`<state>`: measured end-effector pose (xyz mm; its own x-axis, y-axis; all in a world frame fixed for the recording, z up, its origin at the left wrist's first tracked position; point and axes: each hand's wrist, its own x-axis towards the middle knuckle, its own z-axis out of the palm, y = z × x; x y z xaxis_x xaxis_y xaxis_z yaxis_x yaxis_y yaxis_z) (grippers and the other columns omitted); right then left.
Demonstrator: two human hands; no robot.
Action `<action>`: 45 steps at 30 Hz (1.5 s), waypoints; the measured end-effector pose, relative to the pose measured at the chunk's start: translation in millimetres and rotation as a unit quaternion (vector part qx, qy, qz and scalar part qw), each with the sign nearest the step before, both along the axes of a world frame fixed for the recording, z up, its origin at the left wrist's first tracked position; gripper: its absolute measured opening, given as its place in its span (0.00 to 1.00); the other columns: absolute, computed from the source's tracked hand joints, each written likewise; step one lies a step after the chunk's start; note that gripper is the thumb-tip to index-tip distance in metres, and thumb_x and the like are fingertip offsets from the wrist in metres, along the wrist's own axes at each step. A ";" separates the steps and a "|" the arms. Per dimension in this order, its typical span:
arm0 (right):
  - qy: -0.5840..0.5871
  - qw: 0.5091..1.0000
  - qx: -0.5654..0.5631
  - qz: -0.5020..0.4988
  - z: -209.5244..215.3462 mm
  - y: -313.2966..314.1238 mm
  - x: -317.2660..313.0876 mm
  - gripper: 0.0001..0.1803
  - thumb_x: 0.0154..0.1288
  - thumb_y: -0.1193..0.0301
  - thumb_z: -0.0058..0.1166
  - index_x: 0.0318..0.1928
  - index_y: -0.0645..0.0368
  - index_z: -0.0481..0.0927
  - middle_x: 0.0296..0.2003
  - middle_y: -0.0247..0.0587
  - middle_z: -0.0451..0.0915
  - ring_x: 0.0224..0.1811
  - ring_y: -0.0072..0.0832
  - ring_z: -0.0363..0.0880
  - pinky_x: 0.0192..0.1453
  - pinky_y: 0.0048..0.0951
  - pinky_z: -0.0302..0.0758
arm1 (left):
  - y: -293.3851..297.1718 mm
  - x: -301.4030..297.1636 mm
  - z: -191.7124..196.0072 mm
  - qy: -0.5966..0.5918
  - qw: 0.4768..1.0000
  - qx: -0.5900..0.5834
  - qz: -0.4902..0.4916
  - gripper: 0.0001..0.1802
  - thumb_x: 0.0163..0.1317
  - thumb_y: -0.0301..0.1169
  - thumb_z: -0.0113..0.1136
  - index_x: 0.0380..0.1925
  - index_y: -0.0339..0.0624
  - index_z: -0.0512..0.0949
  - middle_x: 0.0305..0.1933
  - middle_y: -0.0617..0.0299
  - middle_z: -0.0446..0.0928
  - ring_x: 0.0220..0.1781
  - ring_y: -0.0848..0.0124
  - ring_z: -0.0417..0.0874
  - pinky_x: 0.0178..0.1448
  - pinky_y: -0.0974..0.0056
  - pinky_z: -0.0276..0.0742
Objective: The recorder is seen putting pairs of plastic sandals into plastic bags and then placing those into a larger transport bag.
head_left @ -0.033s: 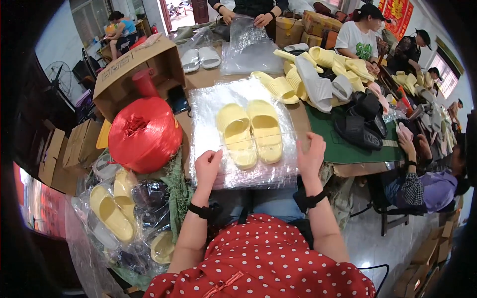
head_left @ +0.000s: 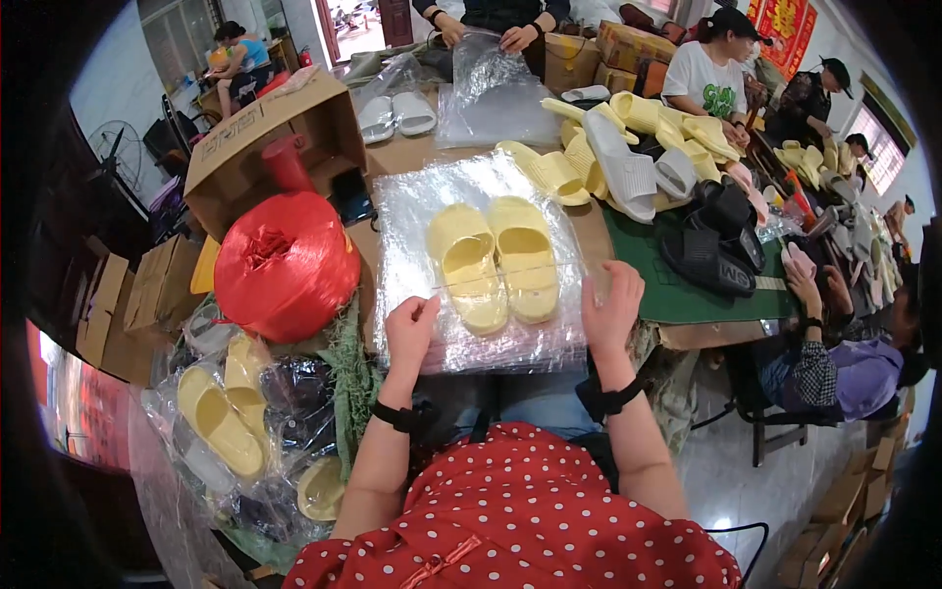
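Note:
A pair of pale yellow slide slippers [head_left: 527,260] lies side by side, toe ends away from me, under or in clear plastic on a stack of clear plastic bags [head_left: 402,221]. A thin film edge crosses both slippers. My left hand [head_left: 412,332] is over the stack's left edge, thumb and fingertips pressed together; whatever they pinch is too thin to make out. By the right edge, my right hand [head_left: 612,306] has its fingers half curled and apart from the thumb, with nothing visible between them.
A red twine roll [head_left: 285,265] and an open cardboard box [head_left: 265,142] stand left. Bagged slippers [head_left: 221,422] lie lower left. Loose yellow and grey slippers [head_left: 623,162] and black slides [head_left: 711,245] are piled right. Across the table, a person's hands [head_left: 486,37] hold clear plastic.
My right hand has shifted very slightly left, and its thumb and fingers look a little farther apart. The film edge over the slippers has moved slightly. My left hand is nearly still.

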<state>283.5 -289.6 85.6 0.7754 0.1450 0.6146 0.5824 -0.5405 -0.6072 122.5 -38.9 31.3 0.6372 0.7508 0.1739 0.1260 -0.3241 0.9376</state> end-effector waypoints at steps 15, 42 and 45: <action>-0.082 0.943 -0.193 0.258 -31.7 58.5 -49.2 0.25 0.66 0.60 0.53 0.59 0.59 0.74 0.62 0.48 0.72 0.68 0.46 0.65 0.70 0.47 0.61 | -42.2 -0.4 57.6 -0.072 0.905 0.415 -0.058 0.20 0.59 0.26 0.60 0.53 0.39 0.76 0.60 0.50 0.74 0.64 0.49 0.70 0.67 0.51 0.65; -0.051 0.976 -0.205 0.048 -36.8 4.1 -2.7 0.36 0.67 0.53 0.52 0.68 0.62 0.63 0.71 0.54 0.58 0.74 0.53 0.51 0.75 0.51 0.50 | -40.3 13.4 3.0 0.096 0.908 0.385 -0.135 0.25 0.69 0.36 0.45 0.65 0.41 0.68 0.74 0.51 0.58 0.76 0.48 0.54 0.76 0.45 0.49; -0.064 0.968 -0.188 0.155 2.1 36.1 -40.5 0.35 0.65 0.58 0.56 0.69 0.60 0.63 0.71 0.56 0.57 0.74 0.52 0.52 0.76 0.51 0.50 | -39.7 15.2 -3.3 0.090 0.906 0.394 -0.128 0.26 0.70 0.37 0.45 0.66 0.42 0.67 0.74 0.51 0.58 0.77 0.48 0.53 0.76 0.46 0.48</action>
<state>243.0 -253.5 87.6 0.5794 0.5905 0.5618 0.8097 -0.4963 -0.3134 137.6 -78.6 28.0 0.8443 0.2619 0.4675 0.0790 -0.9237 0.3748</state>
